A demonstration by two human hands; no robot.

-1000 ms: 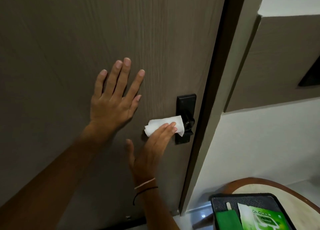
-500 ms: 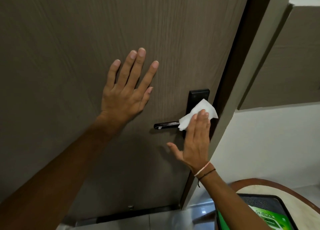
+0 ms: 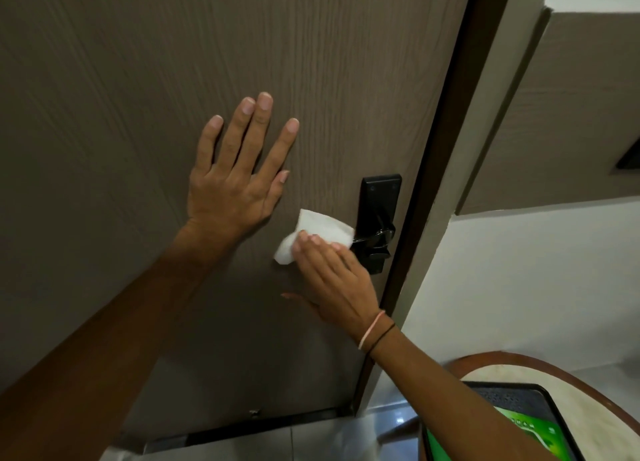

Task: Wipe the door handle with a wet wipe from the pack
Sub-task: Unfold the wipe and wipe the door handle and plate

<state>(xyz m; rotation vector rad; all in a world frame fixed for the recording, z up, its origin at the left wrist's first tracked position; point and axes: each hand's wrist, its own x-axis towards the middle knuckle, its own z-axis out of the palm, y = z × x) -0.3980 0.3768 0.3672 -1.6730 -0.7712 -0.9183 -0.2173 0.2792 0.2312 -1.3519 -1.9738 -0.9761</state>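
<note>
The black lever door handle sits on a black backplate near the right edge of the brown wood-grain door. A white wet wipe is folded over the lever's free end, hiding most of it. My right hand presses the wipe against the lever with flat fingers, thumb out below. My left hand lies flat on the door to the left of the handle, fingers spread, holding nothing. The green wipes pack shows at the bottom right, partly behind my right forearm.
A black tray holds the pack on a round table with a brown rim at the lower right. The dark door frame runs beside the handle, with a white wall to its right. Tiled floor shows below the door.
My right hand has slid the wipe left along the lever, from the backplate end to the free end. My left hand stays flat on the door.
</note>
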